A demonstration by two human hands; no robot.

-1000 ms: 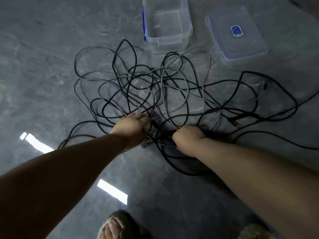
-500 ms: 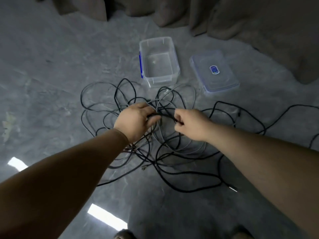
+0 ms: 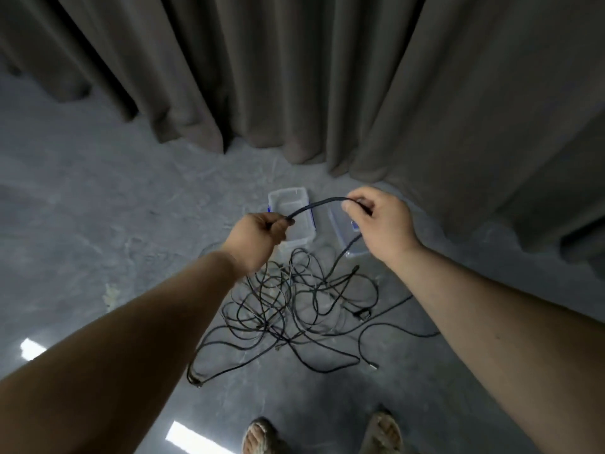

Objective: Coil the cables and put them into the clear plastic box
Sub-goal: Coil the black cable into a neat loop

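Observation:
A tangle of black and grey cables [image 3: 294,303] lies on the grey floor in front of me. My left hand [image 3: 257,239] grips one black cable [image 3: 314,206], and my right hand [image 3: 381,221] pinches the same cable a short span further along. That span arches between the hands, lifted above the floor. From my right hand the cable drops down into the tangle. The clear plastic box [image 3: 289,199] stands open on the floor behind my hands, partly hidden by them.
The box's clear lid [image 3: 340,221] lies flat to the right of the box, mostly behind my right hand. Dark curtains [image 3: 327,77] hang along the back. My two sandalled feet [image 3: 262,437] stand at the bottom edge. Loose cable ends reach out right and lower left.
Both hands rose from the pile on the floor, lifting one black cable and drawing apart along it. The view tilted upward, showing the curtains.

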